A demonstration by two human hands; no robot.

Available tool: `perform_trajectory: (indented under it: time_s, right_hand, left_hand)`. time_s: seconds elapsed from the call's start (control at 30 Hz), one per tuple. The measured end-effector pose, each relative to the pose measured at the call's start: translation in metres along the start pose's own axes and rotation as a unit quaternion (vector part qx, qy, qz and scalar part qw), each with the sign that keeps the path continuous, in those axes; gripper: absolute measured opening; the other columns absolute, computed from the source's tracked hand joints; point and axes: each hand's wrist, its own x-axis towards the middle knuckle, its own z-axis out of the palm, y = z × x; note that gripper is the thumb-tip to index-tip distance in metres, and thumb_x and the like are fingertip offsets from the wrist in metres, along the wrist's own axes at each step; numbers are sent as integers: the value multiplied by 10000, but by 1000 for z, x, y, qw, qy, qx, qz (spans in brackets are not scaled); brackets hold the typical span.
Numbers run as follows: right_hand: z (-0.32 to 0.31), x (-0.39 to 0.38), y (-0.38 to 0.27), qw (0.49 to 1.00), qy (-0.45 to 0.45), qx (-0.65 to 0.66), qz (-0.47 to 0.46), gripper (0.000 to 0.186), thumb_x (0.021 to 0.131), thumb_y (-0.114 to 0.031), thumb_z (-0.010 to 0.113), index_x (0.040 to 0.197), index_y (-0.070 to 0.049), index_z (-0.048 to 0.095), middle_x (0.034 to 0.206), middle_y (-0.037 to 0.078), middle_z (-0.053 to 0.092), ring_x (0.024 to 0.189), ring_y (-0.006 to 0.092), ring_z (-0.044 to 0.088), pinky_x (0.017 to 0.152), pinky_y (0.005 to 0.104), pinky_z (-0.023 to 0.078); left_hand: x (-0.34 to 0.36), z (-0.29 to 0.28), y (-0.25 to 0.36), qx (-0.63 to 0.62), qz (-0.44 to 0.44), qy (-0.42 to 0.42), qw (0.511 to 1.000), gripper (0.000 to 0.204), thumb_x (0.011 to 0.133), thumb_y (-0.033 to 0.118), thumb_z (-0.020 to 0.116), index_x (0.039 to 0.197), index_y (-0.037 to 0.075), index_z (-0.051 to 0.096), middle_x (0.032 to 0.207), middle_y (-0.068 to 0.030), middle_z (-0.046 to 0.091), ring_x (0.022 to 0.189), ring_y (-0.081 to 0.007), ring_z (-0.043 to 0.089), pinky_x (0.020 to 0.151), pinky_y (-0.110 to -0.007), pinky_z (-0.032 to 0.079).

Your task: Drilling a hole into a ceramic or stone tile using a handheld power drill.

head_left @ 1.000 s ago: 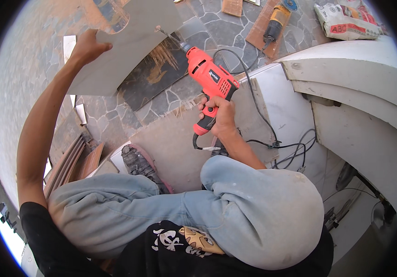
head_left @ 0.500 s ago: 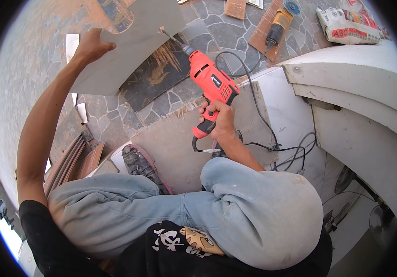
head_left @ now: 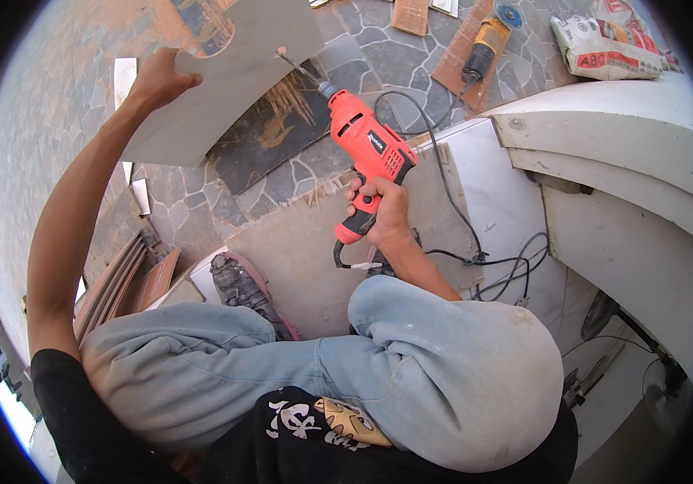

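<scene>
Faded pale-blue trousers [head_left: 451, 371], creased and lightly spotted. Below them, a black shirt [head_left: 282, 461] printed with white characters [head_left: 291, 417] and a tan cartoon figure [head_left: 350, 421]; left of them, its black sleeve [head_left: 84, 411]; above them, a dark, scuffed shoe [head_left: 237, 282] edged pink.

Red-and-black corded power drill [head_left: 372, 143] is pointing forward and left, its bit [head_left: 306, 72] sitting over a big grey slab [head_left: 217, 101]; not seeing whether they're touching. Slab's showing a rounded cutout along its edge.
</scene>
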Motion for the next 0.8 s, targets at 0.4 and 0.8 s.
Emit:
perform_trajectory:
  time_s: [0.4,0.8]
  right_hand:
    - [6,1,-3,999,29,-2,-22,209,725,21,555,927,49,599,761,129,623,588,232,615,461,359,513]
    - [5,0,-3,998,15,-53,-43,266,727,20,531,984,50,592,770,131,609,653,247,632,489,363,519]
  left_hand:
    - [-5,-3,7,10,11,6,1000,438,743,237,826,1062,-53,750,981,-237,760,857,-356,758,852,-422,595]
    - [-5,-4,11,12,7,5,1000,420,756,237,826,1052,-52,753,966,-235,762,858,-350,759,858,-423,590]
